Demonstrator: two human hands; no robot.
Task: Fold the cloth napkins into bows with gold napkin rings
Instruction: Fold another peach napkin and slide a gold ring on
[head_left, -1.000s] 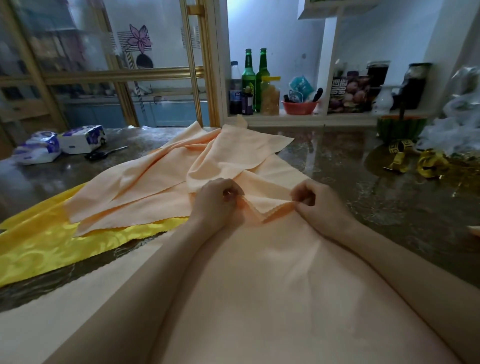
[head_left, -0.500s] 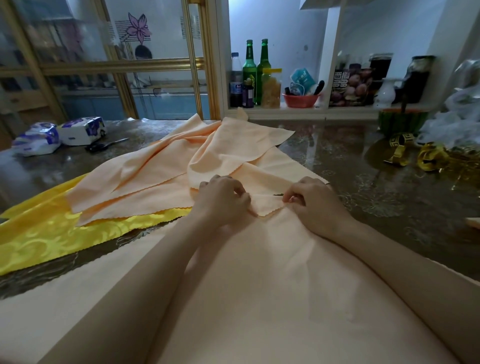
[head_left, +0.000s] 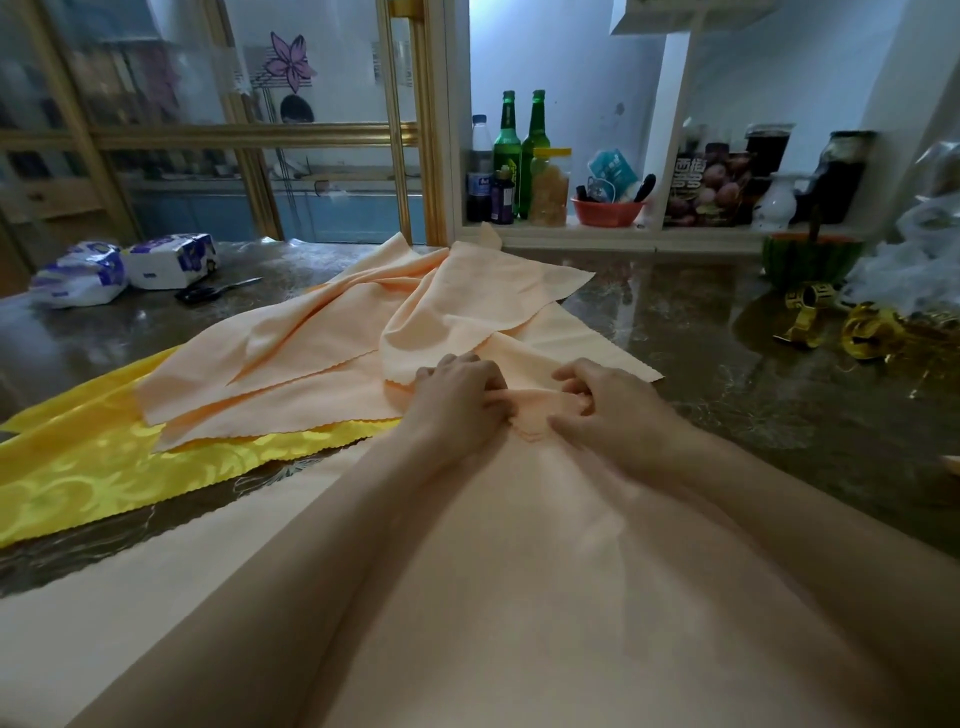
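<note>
Both hands work the napkin (head_left: 519, 545) at the surface's near edge: left hand (head_left: 457, 397) and right hand (head_left: 608, 410) pinch its far corner into a first fold. No bow is formed yet; the rings (head_left: 867, 332) lie untouched toward the right edge.

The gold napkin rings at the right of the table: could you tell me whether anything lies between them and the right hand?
Nothing visible does: only bare table lies between the right hand, which grips the peach napkin, and the gold napkin rings.
</note>
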